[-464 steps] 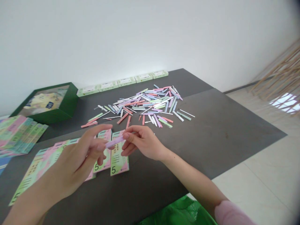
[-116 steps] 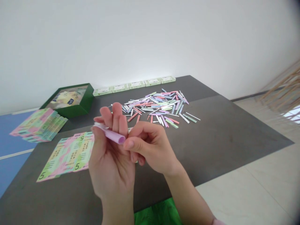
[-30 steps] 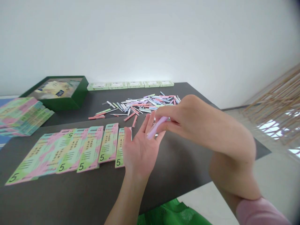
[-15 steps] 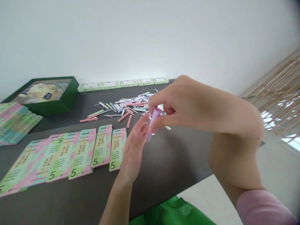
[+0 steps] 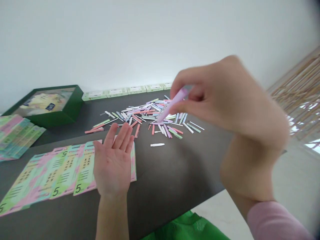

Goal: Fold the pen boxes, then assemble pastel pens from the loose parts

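– What is shown in hand?
– A slim lilac tube (image 5: 175, 103) is pinched by thumb and fingertips of the right hand (image 5: 220, 96), above a pile of pastel sticks (image 5: 160, 116).
– And the other?
– The left hand (image 5: 112, 168) is held open, fingers spread, over green-and-pink cards printed 5 (image 5: 60, 170).

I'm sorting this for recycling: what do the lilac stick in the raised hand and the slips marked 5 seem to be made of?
The lilac stick in the right hand looks like smooth matte plastic, though coated paper is possible; blur hides any seam or grain. The printed slips look like thin coated card: flat and matte, with pastel green and pink printing.
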Demonstrator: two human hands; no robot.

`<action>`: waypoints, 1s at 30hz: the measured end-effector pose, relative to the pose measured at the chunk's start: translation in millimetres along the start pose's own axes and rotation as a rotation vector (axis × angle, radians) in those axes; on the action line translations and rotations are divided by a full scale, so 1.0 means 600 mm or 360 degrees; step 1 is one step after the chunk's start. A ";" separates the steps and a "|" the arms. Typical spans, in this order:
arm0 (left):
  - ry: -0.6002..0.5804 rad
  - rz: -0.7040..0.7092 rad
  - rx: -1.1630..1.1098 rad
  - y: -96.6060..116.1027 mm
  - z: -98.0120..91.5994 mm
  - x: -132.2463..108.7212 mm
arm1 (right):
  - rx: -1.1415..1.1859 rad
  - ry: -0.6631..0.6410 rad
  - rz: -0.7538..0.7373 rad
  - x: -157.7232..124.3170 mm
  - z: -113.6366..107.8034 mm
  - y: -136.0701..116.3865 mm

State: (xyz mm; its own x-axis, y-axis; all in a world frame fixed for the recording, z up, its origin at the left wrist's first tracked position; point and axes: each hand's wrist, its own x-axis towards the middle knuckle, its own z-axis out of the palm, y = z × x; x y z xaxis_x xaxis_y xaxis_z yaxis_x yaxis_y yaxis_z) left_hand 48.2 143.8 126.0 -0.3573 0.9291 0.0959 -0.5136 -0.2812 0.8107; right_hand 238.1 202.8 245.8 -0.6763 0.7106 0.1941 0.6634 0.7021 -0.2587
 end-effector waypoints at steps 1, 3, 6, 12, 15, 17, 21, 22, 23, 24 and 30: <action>0.0005 0.0006 0.0007 0.000 -0.001 0.000 | 0.0019 -0.0080 -0.0081 0.003 0.007 0.002; 0.0002 0.0057 0.0029 0.001 -0.001 -0.001 | 0.0040 -0.0237 -0.0198 0.010 0.018 0.006; -0.0037 0.0113 0.0134 0.001 -0.001 0.000 | 0.0041 -0.0114 0.0016 0.021 0.023 0.012; -0.0432 0.0079 0.0638 -0.001 -0.005 0.017 | 0.0409 -0.0236 -0.0050 0.038 0.010 0.016; -0.0668 -0.0069 0.0938 0.015 -0.008 0.032 | 0.0515 -0.0261 -0.0089 0.046 0.005 0.016; -0.0797 -0.0147 0.1044 0.029 -0.006 0.041 | 0.0566 -0.0265 -0.0113 0.051 0.000 0.016; -0.1000 -0.0189 0.1105 0.048 0.008 0.052 | 0.0619 -0.0275 -0.0186 0.064 -0.010 0.019; -0.1031 -0.0161 0.1111 0.049 0.013 0.053 | 0.0637 -0.0281 -0.0215 0.067 -0.011 0.020; -0.1053 -0.0147 0.1095 0.049 0.017 0.055 | 0.0662 -0.0293 -0.0245 0.071 -0.012 0.021; -0.1057 -0.0161 0.1047 0.048 0.022 0.056 | 0.0695 -0.0297 -0.0265 0.075 -0.011 0.023; -0.1001 -0.0483 0.0554 0.039 0.053 0.055 | 0.0930 -0.0296 -0.0169 0.082 -0.004 0.032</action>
State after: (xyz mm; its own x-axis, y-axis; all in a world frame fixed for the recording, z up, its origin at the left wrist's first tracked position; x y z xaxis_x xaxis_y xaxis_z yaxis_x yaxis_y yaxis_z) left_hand 49.3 175.7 166.5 0.3229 0.9441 0.0663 -0.2065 0.0019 0.9784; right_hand 218.3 251.3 252.5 -0.8082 0.5815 0.0930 0.3402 0.5899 -0.7323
